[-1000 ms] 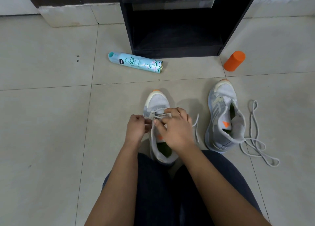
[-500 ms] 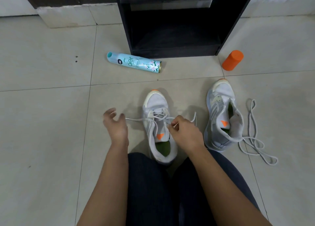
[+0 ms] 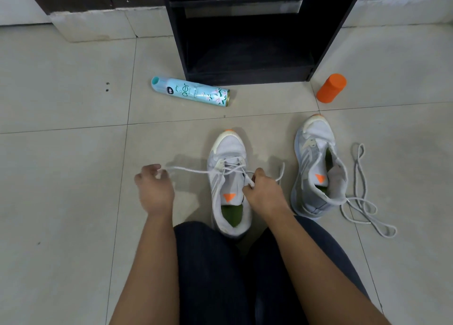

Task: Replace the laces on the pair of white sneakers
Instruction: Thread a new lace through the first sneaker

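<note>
Two ends of one lace (image 3: pixel 191 169) are in my hands: the left hand (image 3: pixel 154 189) curls its fingers (image 3: pixel 150 170) round the end drawn out left of the near sneaker (image 3: pixel 229 150), which stands on the floor between my knees, and the right hand (image 3: pixel 266 192) pinches the other end by the tongue. I'd pull both evenly, matching lengths, before the next eyelets. The second sneaker (image 3: pixel 316 162) stands unlaced, a loose lace (image 3: pixel 355 198) just beside it.

a home, seen from the floor
pale tiled floor (image 3: pixel 61 177); a black open shelf unit (image 3: pixel 245 42) at the far side; an air freshener can (image 3: pixel 191 92) lying on its side; an orange container (image 3: pixel 331 88) to the right; a white sneaker (image 3: pixel 229 148) on the tiles.
</note>
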